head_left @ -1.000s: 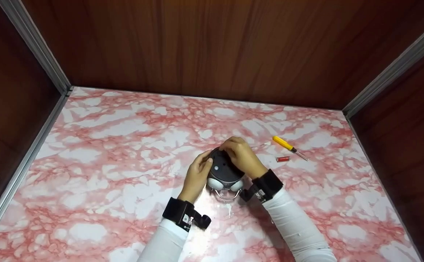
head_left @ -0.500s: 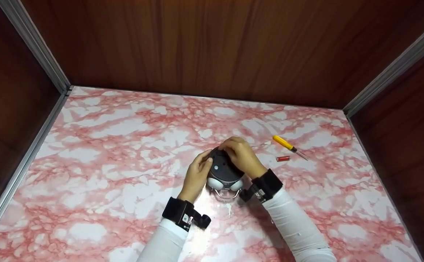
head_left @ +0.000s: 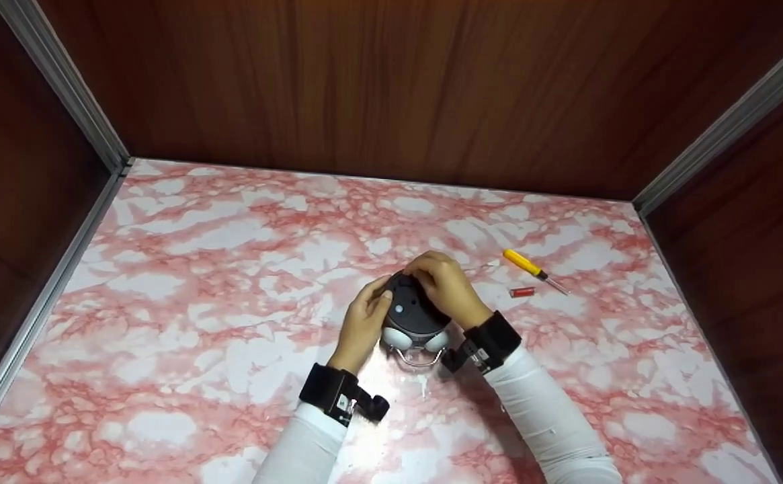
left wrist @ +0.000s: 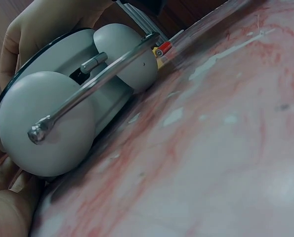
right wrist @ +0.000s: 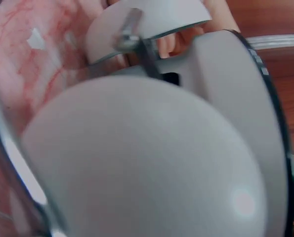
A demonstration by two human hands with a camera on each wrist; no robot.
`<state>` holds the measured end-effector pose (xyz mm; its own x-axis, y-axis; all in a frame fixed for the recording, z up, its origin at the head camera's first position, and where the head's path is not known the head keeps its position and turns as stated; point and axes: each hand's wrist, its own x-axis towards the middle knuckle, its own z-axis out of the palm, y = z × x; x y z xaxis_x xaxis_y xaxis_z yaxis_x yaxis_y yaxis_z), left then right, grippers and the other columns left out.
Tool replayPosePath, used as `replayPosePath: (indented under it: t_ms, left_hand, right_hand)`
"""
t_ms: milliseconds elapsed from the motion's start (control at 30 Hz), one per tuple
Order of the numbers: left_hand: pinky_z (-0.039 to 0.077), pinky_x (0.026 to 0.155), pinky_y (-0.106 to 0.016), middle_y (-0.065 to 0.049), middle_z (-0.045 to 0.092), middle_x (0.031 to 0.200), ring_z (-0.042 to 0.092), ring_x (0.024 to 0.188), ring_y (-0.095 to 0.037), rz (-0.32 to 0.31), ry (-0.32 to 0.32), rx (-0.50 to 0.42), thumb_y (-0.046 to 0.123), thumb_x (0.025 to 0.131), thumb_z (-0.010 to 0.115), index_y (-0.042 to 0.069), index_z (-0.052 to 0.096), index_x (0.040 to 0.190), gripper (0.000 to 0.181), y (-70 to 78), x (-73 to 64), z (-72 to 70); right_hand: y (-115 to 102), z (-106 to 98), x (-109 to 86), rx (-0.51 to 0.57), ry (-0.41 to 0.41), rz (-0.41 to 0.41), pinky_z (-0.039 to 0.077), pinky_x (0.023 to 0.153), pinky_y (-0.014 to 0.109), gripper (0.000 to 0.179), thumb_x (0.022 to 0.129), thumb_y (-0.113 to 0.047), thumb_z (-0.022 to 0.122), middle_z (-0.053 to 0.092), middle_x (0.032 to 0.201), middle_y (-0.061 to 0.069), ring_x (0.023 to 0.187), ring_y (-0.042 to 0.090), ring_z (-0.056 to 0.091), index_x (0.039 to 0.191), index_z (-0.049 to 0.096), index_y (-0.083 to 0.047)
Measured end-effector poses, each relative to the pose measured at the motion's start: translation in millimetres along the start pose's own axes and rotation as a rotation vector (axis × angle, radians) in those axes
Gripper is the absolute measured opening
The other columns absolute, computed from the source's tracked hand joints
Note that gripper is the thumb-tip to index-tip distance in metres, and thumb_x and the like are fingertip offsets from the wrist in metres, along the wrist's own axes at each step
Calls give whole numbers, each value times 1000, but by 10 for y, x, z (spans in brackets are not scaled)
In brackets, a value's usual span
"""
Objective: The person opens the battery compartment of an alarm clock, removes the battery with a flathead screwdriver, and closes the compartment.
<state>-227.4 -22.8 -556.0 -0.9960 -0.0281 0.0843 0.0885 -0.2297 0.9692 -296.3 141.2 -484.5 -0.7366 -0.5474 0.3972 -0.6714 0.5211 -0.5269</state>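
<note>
A twin-bell alarm clock lies with its black back upward on the table, its bells and metal handle toward me. The left wrist view shows its two white bells and the handle up close. My left hand grips the clock's left side, thumb on the rim of the back. At the far right part of the back, my right hand holds on with curled fingers; its fingertips are partly hidden, so what small part they touch cannot be made out. One bell fills much of the right wrist view.
To the right lie a yellow-handled screwdriver and, just nearer, a red battery. The table has a red and white marbled top. Brown wood panels stand at the back and both sides.
Hardly anything differs. Both hands stay at the clock, and the screwdriver and battery lie in the same places.
</note>
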Motion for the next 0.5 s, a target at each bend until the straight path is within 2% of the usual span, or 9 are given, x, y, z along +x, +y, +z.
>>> replayPosePath:
  t_ms: [267, 500]
  left_hand:
    - [46, 110, -35, -21, 54, 143, 55, 130, -31, 5, -6, -19, 12, 106, 54, -2, 50, 146, 42, 11, -7, 0]
    - [46, 109, -34, -19, 55, 143, 56, 130, -30, 4, -12, -21, 13, 106, 54, -1, 50, 146, 43, 2, -13, -3]
  right_hand:
    - [-2, 12, 6, 2, 11, -15, 56, 87, 42, 15, 92, 11, 64, 71, 93, 12, 93, 28, 67, 91, 75, 1]
    - [11, 5, -11, -65, -3, -103, 56, 86, 42, 16, 93, 11, 63, 70, 95, 13, 93, 30, 66, 94, 76, 0]
